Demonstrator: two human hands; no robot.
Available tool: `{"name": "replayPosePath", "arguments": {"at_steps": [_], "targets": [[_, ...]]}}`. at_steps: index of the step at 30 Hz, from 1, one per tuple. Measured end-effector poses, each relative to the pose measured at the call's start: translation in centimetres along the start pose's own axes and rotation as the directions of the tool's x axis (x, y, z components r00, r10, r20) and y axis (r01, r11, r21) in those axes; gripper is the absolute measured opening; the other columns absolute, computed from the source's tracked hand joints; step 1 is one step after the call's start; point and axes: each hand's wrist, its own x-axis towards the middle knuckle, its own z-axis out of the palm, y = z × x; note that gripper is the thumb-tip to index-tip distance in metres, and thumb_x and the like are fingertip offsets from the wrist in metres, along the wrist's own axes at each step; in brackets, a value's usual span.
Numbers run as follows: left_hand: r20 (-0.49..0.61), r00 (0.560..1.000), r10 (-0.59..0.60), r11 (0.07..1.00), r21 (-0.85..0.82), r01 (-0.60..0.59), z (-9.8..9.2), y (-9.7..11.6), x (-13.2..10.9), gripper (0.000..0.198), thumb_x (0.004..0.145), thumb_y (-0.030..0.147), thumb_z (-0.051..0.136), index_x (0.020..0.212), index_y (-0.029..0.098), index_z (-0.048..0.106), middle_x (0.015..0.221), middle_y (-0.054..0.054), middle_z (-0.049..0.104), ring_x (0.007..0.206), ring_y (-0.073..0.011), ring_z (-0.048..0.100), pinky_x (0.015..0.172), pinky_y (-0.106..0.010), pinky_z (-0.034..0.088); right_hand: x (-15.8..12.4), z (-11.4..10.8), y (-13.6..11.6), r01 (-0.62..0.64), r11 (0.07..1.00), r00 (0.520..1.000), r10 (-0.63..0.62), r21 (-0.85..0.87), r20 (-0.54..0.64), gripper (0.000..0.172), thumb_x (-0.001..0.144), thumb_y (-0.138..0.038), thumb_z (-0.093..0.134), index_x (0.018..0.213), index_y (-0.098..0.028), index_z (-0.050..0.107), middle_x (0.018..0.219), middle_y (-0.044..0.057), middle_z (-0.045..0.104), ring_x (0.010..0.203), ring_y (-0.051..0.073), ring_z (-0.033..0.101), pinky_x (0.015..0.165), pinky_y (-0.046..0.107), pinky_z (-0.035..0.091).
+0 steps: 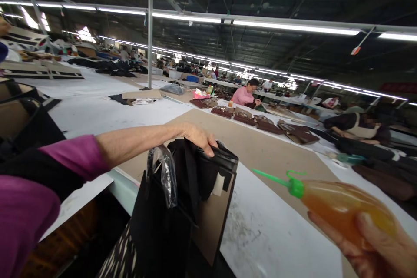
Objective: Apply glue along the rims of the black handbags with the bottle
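My left hand (199, 136) grips the top edge of a black handbag (169, 221), its fingers closed over the rim. A handle wrapped in clear plastic (168, 178) rises from the near side of the bag. A brown board panel (211, 221) with a small white patch shows on the bag's right side. Over the table at right, my right hand (368, 239) is wrapped round a squeeze bottle (345, 206) of amber liquid. The bottle lies tilted almost level, its green nozzle pointing left toward the bag, apart from it.
The white worktable (260, 230) carries a tan sheet (260, 152). Several brown bags (257, 122) lie in a row beyond it. A metal post (150, 34) stands behind. Black bag pieces (29, 126) are at left. A person in pink (244, 95) and other people work farther off.
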Motion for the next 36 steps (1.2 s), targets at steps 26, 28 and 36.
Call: {"name": "replayPosePath", "arguments": {"at_steps": [26,28,36], "targets": [[0.161,0.987,-0.020,0.983,0.181,-0.010,2.3,-2.2,2.3,0.034,0.076,0.027,0.059,0.106,0.015,0.071,0.095,-0.001,0.072,0.083,-0.0179,0.062,0.069,-0.022,0.047,0.0,1.3,1.9,0.392,0.695,0.919,-0.328,-0.603,0.219,0.055,0.065,-0.055,0.078,0.113,-0.030,0.063,0.105,0.001,0.069,0.084,0.018,0.067,0.072,0.012,0.049],[0.161,0.987,-0.015,0.984,0.176,-0.014,2.4,-2.2,2.3,0.032,0.076,0.026,0.060,0.103,0.015,0.071,0.094,0.000,0.072,0.083,-0.0175,0.061,0.069,-0.021,0.047,0.1,1.0,2.1,0.396,0.697,0.918,-0.315,-0.597,0.241,0.057,0.068,-0.054,0.077,0.117,-0.030,0.061,0.107,0.001,0.068,0.086,0.019,0.067,0.072,0.013,0.050],[0.158,0.987,-0.034,0.982,0.188,0.004,2.6,-2.1,2.5,0.033,0.077,0.025,0.059,0.105,0.011,0.070,0.093,-0.003,0.071,0.081,-0.0173,0.060,0.068,-0.021,0.046,0.3,-0.9,3.3,0.384,0.702,0.919,-0.227,-0.600,0.323,0.054,0.071,-0.049,0.076,0.119,-0.031,0.060,0.111,0.004,0.067,0.088,0.023,0.068,0.067,0.018,0.055]]}}
